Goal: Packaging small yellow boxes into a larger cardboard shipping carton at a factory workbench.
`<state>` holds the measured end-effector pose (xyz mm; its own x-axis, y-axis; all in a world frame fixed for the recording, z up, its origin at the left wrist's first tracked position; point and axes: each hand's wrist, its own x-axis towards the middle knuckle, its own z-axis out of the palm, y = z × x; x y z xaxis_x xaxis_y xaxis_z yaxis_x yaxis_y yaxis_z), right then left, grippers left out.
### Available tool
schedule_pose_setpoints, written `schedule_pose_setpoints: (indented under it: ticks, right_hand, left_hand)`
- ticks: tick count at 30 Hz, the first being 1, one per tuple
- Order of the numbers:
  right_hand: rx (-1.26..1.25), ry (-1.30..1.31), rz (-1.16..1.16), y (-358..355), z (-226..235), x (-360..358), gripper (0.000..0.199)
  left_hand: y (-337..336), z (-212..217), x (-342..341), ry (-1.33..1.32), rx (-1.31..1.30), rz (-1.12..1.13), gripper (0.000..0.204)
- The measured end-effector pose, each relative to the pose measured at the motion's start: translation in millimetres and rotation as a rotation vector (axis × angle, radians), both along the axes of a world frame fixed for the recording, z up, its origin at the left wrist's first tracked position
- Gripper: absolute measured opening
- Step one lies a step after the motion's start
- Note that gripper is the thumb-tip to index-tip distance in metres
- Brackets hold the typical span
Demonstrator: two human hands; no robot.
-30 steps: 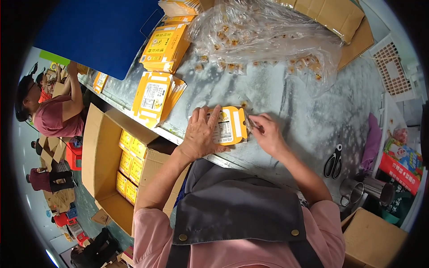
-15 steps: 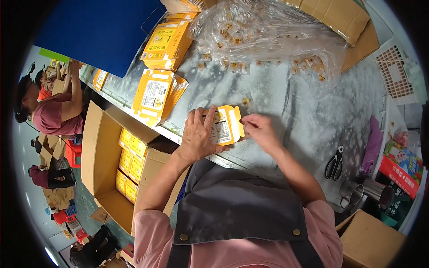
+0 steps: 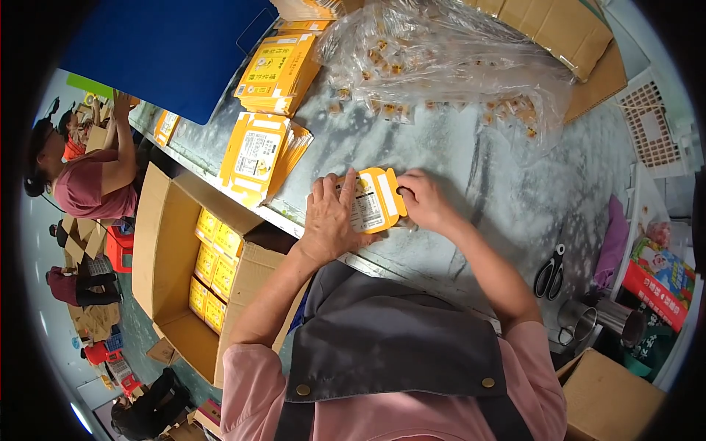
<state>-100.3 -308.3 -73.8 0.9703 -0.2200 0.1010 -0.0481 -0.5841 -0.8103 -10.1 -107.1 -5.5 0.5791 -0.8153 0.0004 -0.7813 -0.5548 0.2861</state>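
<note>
1. At the far left, another person in a pink top [image 3: 92, 192] is working with arms raised, well apart from the table.
2. Just below the table's left edge, an open cardboard carton [image 3: 165, 250] is sitting on the floor, with yellow boxes [image 3: 213, 268] standing packed in rows inside it.
3. On the grey table [image 3: 471, 162], a fanned stack of flat yellow cartons [image 3: 259, 156] is lying left of the hands, and a second stack [image 3: 278, 71] is lying farther away, beside a blue board [image 3: 169, 51].
4. The left hand [image 3: 334, 220] is lying spread and flat, its fingers pressing down on the left part of a small yellow box [image 3: 373, 200] at the near edge of the table.
5. The small yellow box is lying between the two hands, its rounded flap sticking out toward the right.
6. The right hand [image 3: 425, 202] is touching the box's right end, fingertips curled in and pinching at the flap.
7. Beyond the hands, a big clear plastic bag [image 3: 441, 66] of small wrapped pieces is spreading across the far side of the table, not touching the box.
8. Farther right, black scissors [image 3: 550, 272] are lying near the table's near edge, and a white basket [image 3: 651, 125] is sitting at the far right.
</note>
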Motion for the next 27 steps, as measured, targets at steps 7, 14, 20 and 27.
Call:
schedule_pose_setpoints:
  ticks: [7, 14, 20, 27]
  right_hand:
    - [0.279, 0.034, -0.181, 8.3, 21.2, -38.4, 0.021]
    - [0.774, 0.091, -0.093, 27.2, 2.6, -35.8, 0.033]
    - [0.444, -0.321, -0.321, 41.3, 33.2, -45.8, 0.056]
    - [0.348, -0.478, -0.297, 43.9, 62.8, -46.5, 0.068]
  left_hand:
    - [10.5, -7.4, 8.5, -0.019, -0.044, -0.049, 0.123]
    - [4.1, -1.2, 6.6, -0.032, -0.099, -0.086, 0.12]
    - [1.8, -6.3, -7.8, -0.052, -0.398, 0.263, 0.124]
    - [-20.6, 18.1, -55.6, 0.206, -0.62, 0.082, 0.112]
